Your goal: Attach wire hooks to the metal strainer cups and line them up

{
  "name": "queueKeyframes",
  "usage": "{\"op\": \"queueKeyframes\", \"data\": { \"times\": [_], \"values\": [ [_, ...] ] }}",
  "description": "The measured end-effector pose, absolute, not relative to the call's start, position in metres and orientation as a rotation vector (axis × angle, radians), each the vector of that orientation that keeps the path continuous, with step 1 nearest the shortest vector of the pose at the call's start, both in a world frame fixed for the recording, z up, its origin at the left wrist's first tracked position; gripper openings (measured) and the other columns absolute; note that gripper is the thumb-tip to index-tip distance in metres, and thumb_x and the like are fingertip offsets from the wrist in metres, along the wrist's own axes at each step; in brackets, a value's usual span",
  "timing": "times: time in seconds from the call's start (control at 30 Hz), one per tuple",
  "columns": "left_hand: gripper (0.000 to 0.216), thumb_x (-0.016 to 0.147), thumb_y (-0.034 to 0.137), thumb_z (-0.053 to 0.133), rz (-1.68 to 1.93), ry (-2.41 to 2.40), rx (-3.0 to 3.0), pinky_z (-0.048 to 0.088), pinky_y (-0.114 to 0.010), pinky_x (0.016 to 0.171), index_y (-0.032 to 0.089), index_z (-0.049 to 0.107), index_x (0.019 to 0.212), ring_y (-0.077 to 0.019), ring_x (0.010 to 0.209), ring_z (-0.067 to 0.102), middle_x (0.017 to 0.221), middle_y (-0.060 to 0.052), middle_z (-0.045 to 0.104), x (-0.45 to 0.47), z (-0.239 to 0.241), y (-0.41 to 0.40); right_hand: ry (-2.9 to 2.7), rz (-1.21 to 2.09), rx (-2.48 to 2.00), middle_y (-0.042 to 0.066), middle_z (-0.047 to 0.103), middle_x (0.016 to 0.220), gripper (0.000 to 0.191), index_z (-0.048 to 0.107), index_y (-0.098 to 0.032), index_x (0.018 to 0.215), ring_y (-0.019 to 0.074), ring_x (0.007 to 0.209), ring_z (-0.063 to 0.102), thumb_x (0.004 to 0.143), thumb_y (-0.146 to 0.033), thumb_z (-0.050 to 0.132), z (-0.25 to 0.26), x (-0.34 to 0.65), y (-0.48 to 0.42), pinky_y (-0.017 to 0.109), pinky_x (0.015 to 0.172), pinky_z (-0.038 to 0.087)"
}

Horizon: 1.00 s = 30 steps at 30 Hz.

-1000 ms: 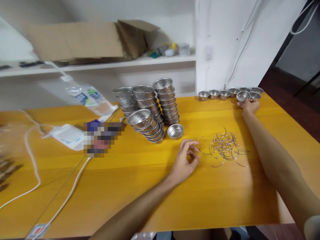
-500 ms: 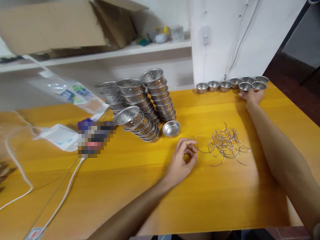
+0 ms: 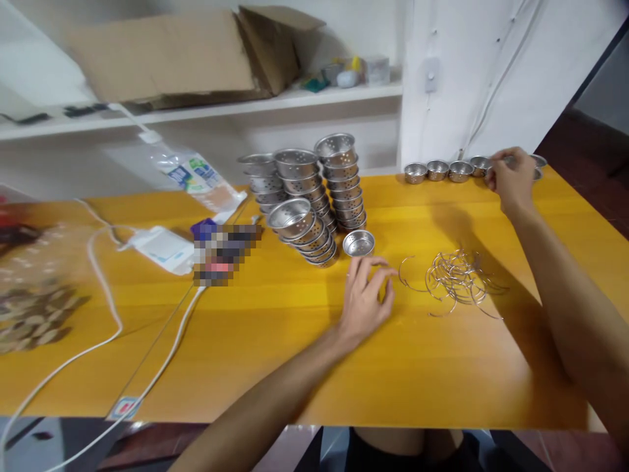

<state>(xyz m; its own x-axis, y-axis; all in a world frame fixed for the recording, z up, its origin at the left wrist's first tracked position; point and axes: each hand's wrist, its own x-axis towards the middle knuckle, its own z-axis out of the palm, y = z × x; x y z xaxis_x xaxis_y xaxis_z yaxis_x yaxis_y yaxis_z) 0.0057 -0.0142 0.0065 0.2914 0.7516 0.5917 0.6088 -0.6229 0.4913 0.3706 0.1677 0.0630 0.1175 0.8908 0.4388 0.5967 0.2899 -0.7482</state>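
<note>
Four stacks of shallow, round, silver perforated metal cups (image 3: pixel 301 187) stand left of the tabletop's middle, the nearest one leaning; cups per stack overlap too much for a sure count; one single silver perforated cup (image 3: pixel 358 244) sits face up just right of them. One row of matching silver cups (image 3: pixel 437 172) lines the rear edge of the yellow wood-look table (image 3: pixel 295 373); four show plainly, others only in part behind the right hand (image 3: pixel 514 177); this hand is at the row's right portion, fingers bent together; cannot tell whether they pinch anything. One tangled pile of thin, curved, silver metal wires (image 3: pixel 457 278), uncountable, lies between the two arms; one curved strand reaches left, just beside the left fingertips. One left hand (image 3: pixel 366 301), thumb and fingers loosely parted with nothing visible between them, is just in front of the single cup. Yellow surface spans from pile to row, and from pile to front edge; the row's right end lies near the table's right edge.
</note>
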Motion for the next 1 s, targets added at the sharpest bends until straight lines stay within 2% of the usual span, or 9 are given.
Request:
{"op": "queueKeyframes", "data": {
  "times": [0.1, 0.17, 0.27, 0.4, 0.5, 0.6, 0.73, 0.87, 1.0],
  "values": [
    [0.037, 0.098, 0.013, 0.061, 0.986, 1.625, 2.575, 0.06, -0.05, 0.1, 0.02, 0.067, 0.133, -0.0339, 0.118, 0.068, 0.14, -0.016, 0.068, -0.003, 0.013, -0.002, -1.913, 0.449, -1.529, 0.009, 0.076, 0.088, 0.024, 0.066, -0.012, 0.125, 0.013, 0.067, 0.066, 0.104, -0.018, 0.055, 0.082, 0.328, 0.129, 0.028, 0.065, 0.048],
    [0.046, 0.104, 0.017, 0.056, 0.705, 1.802, 2.543, 0.062, -0.047, 0.093, 0.017, 0.058, 0.149, -0.034, 0.113, 0.074, 0.15, -0.018, 0.064, -0.005, 0.015, 0.006, -2.211, 0.452, -1.577, 0.006, 0.077, 0.087, 0.019, 0.073, -0.017, 0.117, 0.0172, 0.073, 0.07, 0.1, -0.023, 0.067, 0.078, 0.302, 0.099, 0.03, 0.07, 0.05],
    [0.047, 0.11, 0.02, 0.046, 0.41, 1.901, 2.481, 0.063, -0.046, 0.087, 0.017, 0.054, 0.155, -0.0353, 0.111, 0.077, 0.144, -0.018, 0.069, -0.006, 0.016, 0.016, -2.497, 0.343, -1.555, 0.009, 0.079, 0.106, 0.017, 0.078, -0.02, 0.112, 0.0238, 0.091, 0.073, 0.096, -0.023, 0.074, 0.057, 0.277, 0.057, 0.032, 0.077, 0.051],
    [0.042, 0.109, 0.015, 0.042, 0.352, 1.892, 2.434, 0.061, -0.044, 0.086, 0.023, 0.064, 0.144, -0.0335, 0.106, 0.079, 0.138, -0.013, 0.073, -0.01, 0.016, 0.024, -2.702, -0.127, -1.487, 0.018, 0.072, 0.122, 0.026, 0.075, -0.015, 0.126, 0.0296, 0.102, 0.073, 0.108, -0.028, 0.061, 0.034, 0.263, 0.023, 0.036, 0.078, 0.053],
    [0.035, 0.109, 0.018, 0.048, 0.469, 1.869, 2.391, 0.059, -0.041, 0.086, 0.025, 0.069, 0.135, -0.0321, 0.105, 0.079, 0.136, -0.01, 0.074, -0.011, 0.016, 0.025, -2.772, -0.336, -1.235, 0.02, 0.07, 0.131, 0.028, 0.072, -0.013, 0.13, 0.0304, 0.105, 0.072, 0.107, -0.015, 0.057, 0.031, 0.249, 0.018, 0.039, 0.081, 0.055],
    [0.026, 0.108, 0.025, 0.055, 0.514, 1.84, 2.41, 0.058, -0.037, 0.085, 0.025, 0.071, 0.129, -0.0297, 0.106, 0.078, 0.132, -0.009, 0.074, -0.01, 0.015, 0.024, -2.892, -0.364, -0.945, 0.012, 0.076, 0.117, 0.025, 0.076, -0.016, 0.115, 0.026, 0.1, 0.072, 0.102, -0.004, 0.059, 0.034, 0.232, 0.021, 0.037, 0.084, 0.055],
    [0.021, 0.107, 0.034, 0.058, 0.579, 1.818, 2.435, 0.058, -0.036, 0.081, 0.024, 0.071, 0.12, -0.0277, 0.103, 0.078, 0.134, -0.009, 0.068, -0.008, 0.012, 0.02, -2.958, -0.363, -0.716, 0.004, 0.075, 0.092, 0.022, 0.076, -0.019, 0.094, 0.0184, 0.087, 0.067, 0.1, -0.002, 0.064, 0.036, 0.214, 0.023, 0.032, 0.083, 0.053],
    [0.024, 0.098, 0.044, 0.071, 0.69, 1.837, 2.378, 0.061, -0.038, 0.08, 0.022, 0.07, 0.106, -0.0275, 0.099, 0.078, 0.14, -0.011, 0.06, -0.008, 0.01, 0.019, -2.945, -0.386, -0.653, 0.003, 0.075, 0.09, 0.018, 0.074, -0.02, 0.092, 0.0159, 0.085, 0.065, 0.1, -0.005, 0.068, 0.033, 0.213, 0.024, 0.031, 0.083, 0.053],
    [0.028, 0.094, 0.047, 0.076, 0.731, 1.805, 2.352, 0.063, -0.041, 0.085, 0.02, 0.068, 0.1, -0.0285, 0.104, 0.077, 0.153, -0.013, 0.05, -0.008, 0.009, 0.021, -2.884, -0.456, -0.755, 0.006, 0.074, 0.088, 0.019, 0.075, -0.018, 0.091, 0.018, 0.082, 0.065, 0.098, -0.002, 0.068, 0.026, 0.218, 0.029, 0.033, 0.078, 0.052]
  ]
}}
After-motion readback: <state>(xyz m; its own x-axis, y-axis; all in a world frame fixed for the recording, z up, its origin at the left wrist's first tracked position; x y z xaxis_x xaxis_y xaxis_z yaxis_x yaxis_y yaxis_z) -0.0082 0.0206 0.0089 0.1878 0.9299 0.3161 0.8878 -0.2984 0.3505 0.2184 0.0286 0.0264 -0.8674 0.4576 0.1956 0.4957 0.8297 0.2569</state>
